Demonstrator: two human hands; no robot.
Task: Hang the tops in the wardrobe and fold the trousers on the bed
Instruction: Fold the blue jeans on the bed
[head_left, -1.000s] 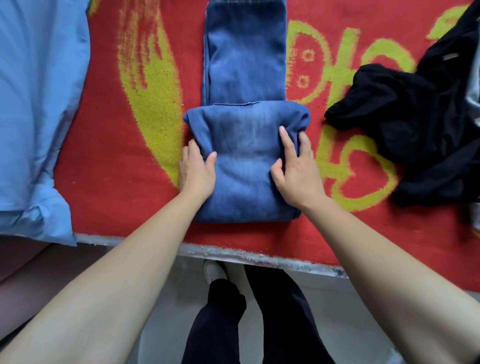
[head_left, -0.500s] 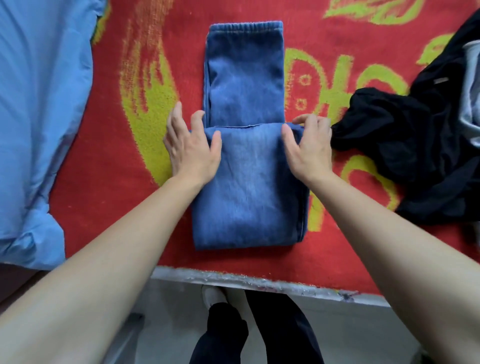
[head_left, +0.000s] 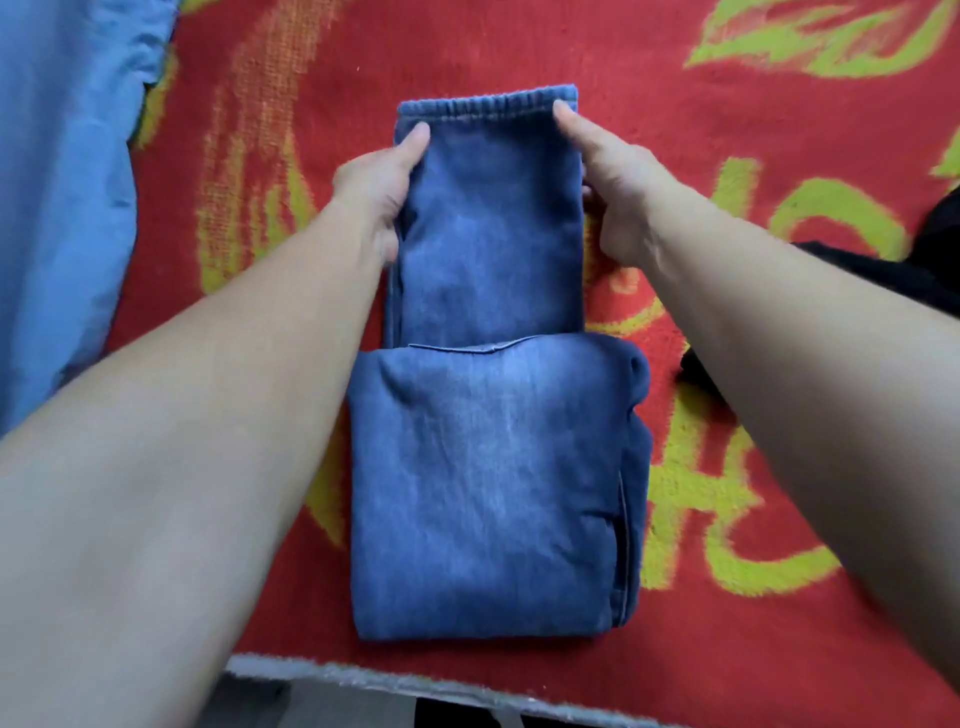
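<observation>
Blue denim trousers (head_left: 493, 467) lie partly folded on the red bed cover (head_left: 727, 338), the near part doubled over, the far part with its elastic waistband flat. My left hand (head_left: 379, 192) grips the left edge of that far part, thumb on top near the waistband. At the right edge my right hand (head_left: 618, 192) grips the same part, thumb on top and fingers tucked beneath the cloth.
A light blue quilt (head_left: 62, 182) covers the bed's left side. Dark black clothing (head_left: 883, 270) lies at the right, partly behind my right forearm. The bed's near edge (head_left: 395, 686) runs along the bottom, with the floor below it.
Both hands left the folded near part and moved away from me to the waistband end, where they now grip its side edges. The view shifted closer over the trousers.
</observation>
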